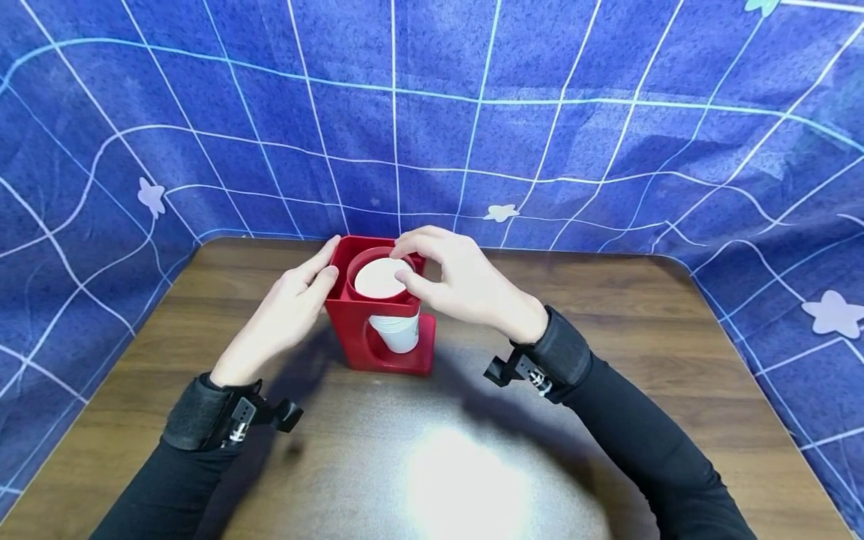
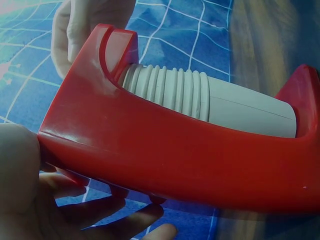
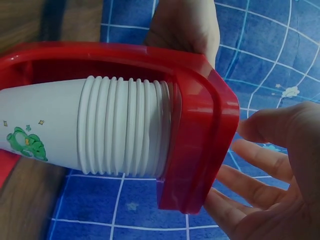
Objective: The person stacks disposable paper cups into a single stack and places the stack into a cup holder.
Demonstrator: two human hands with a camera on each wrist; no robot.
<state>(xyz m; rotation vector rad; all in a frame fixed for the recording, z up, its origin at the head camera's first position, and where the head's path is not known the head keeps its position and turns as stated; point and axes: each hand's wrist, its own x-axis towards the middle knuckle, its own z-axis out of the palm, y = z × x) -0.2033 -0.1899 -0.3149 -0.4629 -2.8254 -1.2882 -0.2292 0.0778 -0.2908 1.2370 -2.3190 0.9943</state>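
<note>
A red cup holder (image 1: pixel 347 330) stands upright on the table, with a round opening in its top and a cut-out in its side. Inside is a stack of white paper cups (image 1: pixel 400 334); their ridged rims show in both wrist views, and a green cartoon print marks the outer cup (image 3: pixel 50 120). My left hand (image 1: pixel 297 296) rests against the holder's left side, thumb at the upper rim, fingers spread along the wall. Over the right edge of the opening, my right hand (image 1: pixel 455 277) reaches with bent, parted thumb and fingers, its fingertips at the ring and cup top.
The wooden table (image 1: pixel 641 360) extends to both sides and in front of the holder, with a bright glare near the front. A blue cloth (image 1: pixel 432 135) with white grid lines and stars hangs behind and around the table. Each wrist wears a black strap with a small camera.
</note>
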